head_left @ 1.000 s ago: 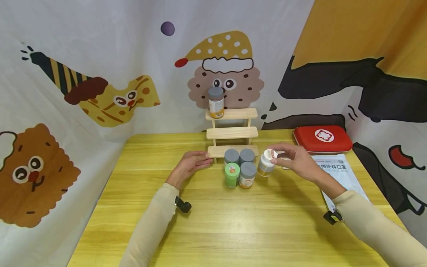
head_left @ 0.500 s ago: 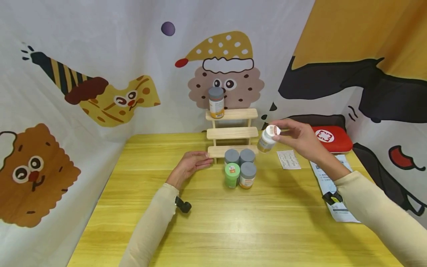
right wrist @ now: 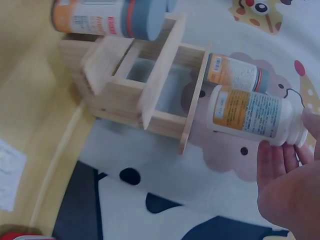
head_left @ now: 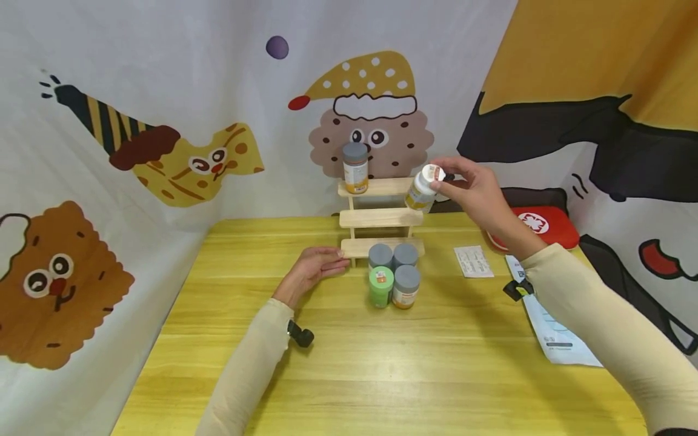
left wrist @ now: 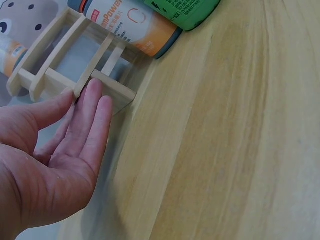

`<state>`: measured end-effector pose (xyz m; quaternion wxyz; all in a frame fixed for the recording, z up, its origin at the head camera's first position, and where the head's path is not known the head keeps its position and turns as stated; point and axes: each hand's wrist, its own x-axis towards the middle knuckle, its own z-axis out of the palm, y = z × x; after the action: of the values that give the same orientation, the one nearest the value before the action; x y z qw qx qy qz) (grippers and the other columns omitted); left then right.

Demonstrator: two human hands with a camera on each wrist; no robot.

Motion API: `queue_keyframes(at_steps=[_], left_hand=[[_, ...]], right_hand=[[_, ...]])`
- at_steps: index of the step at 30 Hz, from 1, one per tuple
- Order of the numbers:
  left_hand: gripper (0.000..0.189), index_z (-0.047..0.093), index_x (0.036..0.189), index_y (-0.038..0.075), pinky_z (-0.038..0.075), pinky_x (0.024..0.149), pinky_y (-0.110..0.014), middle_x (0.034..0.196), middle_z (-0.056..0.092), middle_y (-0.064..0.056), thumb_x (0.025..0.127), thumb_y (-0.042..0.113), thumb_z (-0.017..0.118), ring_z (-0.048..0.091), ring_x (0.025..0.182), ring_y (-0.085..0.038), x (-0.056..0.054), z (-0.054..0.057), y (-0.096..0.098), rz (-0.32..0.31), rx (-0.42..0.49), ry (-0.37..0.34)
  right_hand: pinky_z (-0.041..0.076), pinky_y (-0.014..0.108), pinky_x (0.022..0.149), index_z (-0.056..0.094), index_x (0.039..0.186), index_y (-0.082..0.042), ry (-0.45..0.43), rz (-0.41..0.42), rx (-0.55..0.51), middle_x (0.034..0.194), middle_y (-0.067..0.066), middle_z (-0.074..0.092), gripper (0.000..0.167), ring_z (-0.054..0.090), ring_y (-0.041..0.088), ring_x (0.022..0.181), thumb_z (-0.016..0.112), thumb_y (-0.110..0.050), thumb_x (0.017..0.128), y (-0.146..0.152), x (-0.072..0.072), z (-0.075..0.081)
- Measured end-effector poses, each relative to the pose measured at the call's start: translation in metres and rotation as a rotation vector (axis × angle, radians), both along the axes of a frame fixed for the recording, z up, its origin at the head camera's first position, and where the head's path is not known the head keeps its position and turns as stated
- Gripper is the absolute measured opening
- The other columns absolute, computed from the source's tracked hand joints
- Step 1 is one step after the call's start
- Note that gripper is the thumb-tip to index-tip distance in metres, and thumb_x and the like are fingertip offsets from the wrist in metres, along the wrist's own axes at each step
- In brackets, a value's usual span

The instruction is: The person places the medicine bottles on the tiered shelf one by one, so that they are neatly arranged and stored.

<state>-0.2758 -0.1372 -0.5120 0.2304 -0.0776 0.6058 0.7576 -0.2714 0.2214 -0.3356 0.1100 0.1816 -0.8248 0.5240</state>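
Note:
My right hand pinches a white pill bottle by its cap, tilted, at the right end of the top step of a three-tier wooden rack. In the right wrist view the bottle stands close to the top board, beside a grey-lidded supplement bottle at that step's left end. My left hand pinches the left end of the rack's lowest board between thumb and fingers; in the left wrist view the thumb lies against the board's edge.
In front of the rack stand a green bottle and several grey-lidded bottles, close together. To the right lie a small printed paper, a red first-aid case and a mask packet. A patterned cloth hangs behind the table.
My right hand has lifted the white pill bottle from the table beside the grouped bottles, up and slightly left to the top step. The left hand stays on the rack.

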Motion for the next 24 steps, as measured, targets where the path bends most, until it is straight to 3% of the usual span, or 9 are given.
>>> queue_keyframes(at_steps=[3, 9, 17, 24], left_hand=[[0.034, 0.062, 0.137, -0.01, 0.062, 0.107, -0.044, 0.109, 0.081, -0.013, 0.105, 0.002, 0.063, 0.081, 0.093, -0.017, 0.0, 0.0, 0.001, 0.001, 0.003, -0.004], [0.033, 0.062, 0.136, -0.012, 0.064, 0.103, -0.042, 0.105, 0.081, -0.012, 0.105, 0.001, 0.063, 0.081, 0.092, -0.018, 0.0, -0.002, 0.0, 0.01, 0.015, 0.002], [0.035, 0.06, 0.138, -0.012, 0.065, 0.102, -0.04, 0.109, 0.08, -0.012, 0.106, 0.002, 0.062, 0.08, 0.096, -0.018, 0.001, 0.0, 0.0, 0.005, 0.009, 0.003], [0.035, 0.061, 0.138, -0.012, 0.064, 0.103, -0.04, 0.109, 0.08, -0.012, 0.106, 0.001, 0.062, 0.08, 0.095, -0.018, 0.0, -0.001, 0.001, 0.004, 0.009, 0.0]], right_hand=[[0.058, 0.008, 0.09, 0.068, 0.139, -0.011, 0.036, -0.003, -0.017, 0.126, 0.002, 0.07, 0.041, 0.063, 0.007, 0.112, 0.076, -0.014, 0.099, -0.01, -0.01, 0.001], [0.057, 0.009, 0.089, 0.068, 0.14, -0.013, -0.003, -0.045, -0.025, 0.135, 0.009, 0.069, 0.04, 0.063, 0.004, 0.118, 0.075, -0.02, 0.101, -0.03, -0.027, 0.001], [0.056, 0.012, 0.087, 0.069, 0.137, -0.01, -0.005, -0.058, -0.068, 0.129, 0.009, 0.069, 0.04, 0.063, 0.013, 0.116, 0.077, -0.019, 0.1, -0.051, -0.049, -0.005], [0.057, 0.017, 0.087, 0.069, 0.138, -0.011, -0.002, -0.046, -0.08, 0.13, 0.011, 0.07, 0.039, 0.064, 0.021, 0.116, 0.076, -0.02, 0.1, -0.061, -0.059, -0.011]])
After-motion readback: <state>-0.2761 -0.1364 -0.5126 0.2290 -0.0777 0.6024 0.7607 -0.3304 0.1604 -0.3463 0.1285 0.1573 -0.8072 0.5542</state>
